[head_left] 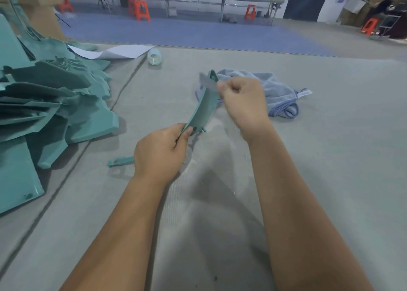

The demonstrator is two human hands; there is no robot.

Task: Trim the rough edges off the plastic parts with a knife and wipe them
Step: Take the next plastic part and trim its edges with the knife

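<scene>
Left hand [161, 148]: pinches the lower end of the curved teal plastic part [201, 108], fingers partly hiding that end.
Right hand [241, 101]: fist curled at the part's upper edge, gripping a blurred blade [207, 81]; its handle is hidden.
Blue cloth [275, 92]: just behind the part, partly covered by the right hand.
Teal pile [50, 97]: left of the part, cut off by the frame edge.
Small teal strip [120, 161]: below-left of the part, half behind the left hand.

Both forearms are bare to the frame edge, no sleeves showing.
</scene>
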